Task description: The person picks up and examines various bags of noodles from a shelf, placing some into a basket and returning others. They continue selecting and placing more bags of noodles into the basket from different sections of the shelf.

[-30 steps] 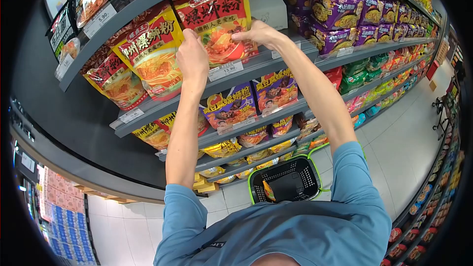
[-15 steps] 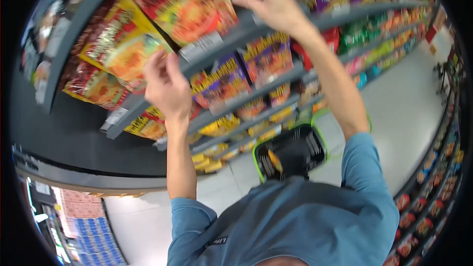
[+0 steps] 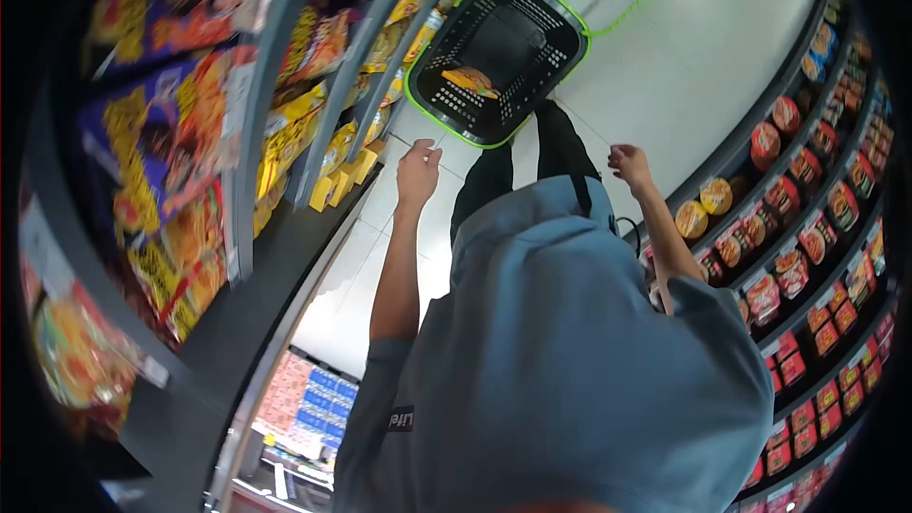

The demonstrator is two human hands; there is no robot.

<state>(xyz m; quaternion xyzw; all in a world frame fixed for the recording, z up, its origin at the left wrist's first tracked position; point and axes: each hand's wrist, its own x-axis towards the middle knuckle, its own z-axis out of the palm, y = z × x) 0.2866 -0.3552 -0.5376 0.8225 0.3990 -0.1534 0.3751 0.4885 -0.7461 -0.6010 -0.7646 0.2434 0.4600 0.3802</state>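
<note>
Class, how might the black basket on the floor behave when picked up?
The basket likely keeps its shape, as its perforated walls stand up. It is probably light for its size, with one orange packet visible inside.

Head view (1 camera), facing steeply downward from head height: the shirt [image 3: 579,332] lies nearest, the basket [image 3: 546,57] and floor [image 3: 731,47] farther off, within a wide, dark-cornered field.
</note>
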